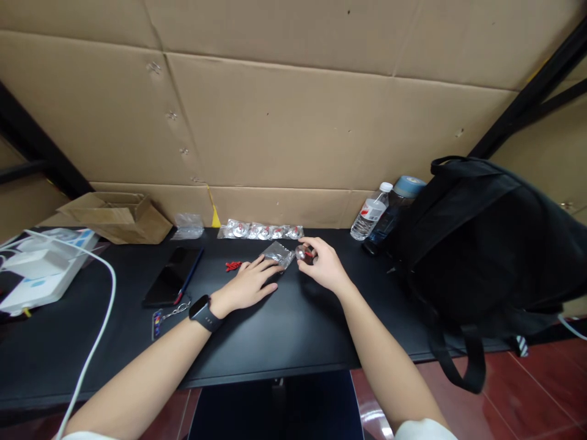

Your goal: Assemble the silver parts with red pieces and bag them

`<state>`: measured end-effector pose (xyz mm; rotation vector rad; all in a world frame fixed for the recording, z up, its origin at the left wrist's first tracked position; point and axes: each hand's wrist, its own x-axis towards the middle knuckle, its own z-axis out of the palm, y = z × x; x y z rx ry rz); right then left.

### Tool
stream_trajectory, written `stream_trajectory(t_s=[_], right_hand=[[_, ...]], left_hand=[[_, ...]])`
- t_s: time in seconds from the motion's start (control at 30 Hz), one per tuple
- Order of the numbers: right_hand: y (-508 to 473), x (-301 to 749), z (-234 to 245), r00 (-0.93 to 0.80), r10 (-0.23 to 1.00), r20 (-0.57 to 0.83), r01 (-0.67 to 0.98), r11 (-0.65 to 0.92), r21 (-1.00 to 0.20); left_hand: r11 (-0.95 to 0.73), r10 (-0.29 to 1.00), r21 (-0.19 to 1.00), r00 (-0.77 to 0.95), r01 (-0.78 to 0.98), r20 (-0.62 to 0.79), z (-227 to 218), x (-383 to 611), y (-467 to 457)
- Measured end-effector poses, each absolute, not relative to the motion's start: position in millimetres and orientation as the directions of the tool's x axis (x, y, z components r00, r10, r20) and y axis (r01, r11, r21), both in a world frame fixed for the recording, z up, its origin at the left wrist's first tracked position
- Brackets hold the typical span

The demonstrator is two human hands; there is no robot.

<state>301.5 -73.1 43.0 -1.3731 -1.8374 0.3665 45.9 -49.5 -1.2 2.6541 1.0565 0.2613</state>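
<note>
My left hand (254, 282) lies flat with its fingers spread, the fingertips on a clear plastic bag (279, 252) on the black table. Just beside that bag, my right hand (323, 264) holds a small round shiny disc (304, 254) between thumb and fingers; a red mark or piece shows on it. A small heap of red pieces (233, 266) lies left of my left fingers. Behind both hands, several silvery round discs in clear bags (263, 231) form a row along the cardboard wall.
On the left are a phone (172, 278), a keychain (158, 322), a paper bag (121, 217), more clear bags (188, 225) and a power strip (43, 275) with a white cable. Rightward stand a water bottle (370, 212), a blue-lidded bottle (403, 192) and a black backpack (477, 256).
</note>
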Motion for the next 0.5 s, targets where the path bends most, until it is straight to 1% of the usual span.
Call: stream_trajectory(t_s=[0.1, 0.17, 0.5], right_hand=[[-74.4, 299.8, 40.4, -0.150, 0.931, 0.333, 0.728, 0.331, -0.600], [-75.3, 298.1, 39.3, -0.162, 0.936, 0.313, 0.736, 0.326, -0.593], [-74.6, 298.0, 40.9, -0.128, 0.935, 0.330, 0.741, 0.312, -0.595]], left_hand=[[-0.682, 0.706, 0.333, 0.705, 0.651, 0.067, -4.8, 45.9, -47.5], [-0.667, 0.720, 0.347, 0.690, 0.659, 0.075, -5.8, 46.5, -47.2], [-0.634, 0.737, 0.401, 0.674, 0.661, 0.053, -4.8, 47.9, -49.9]])
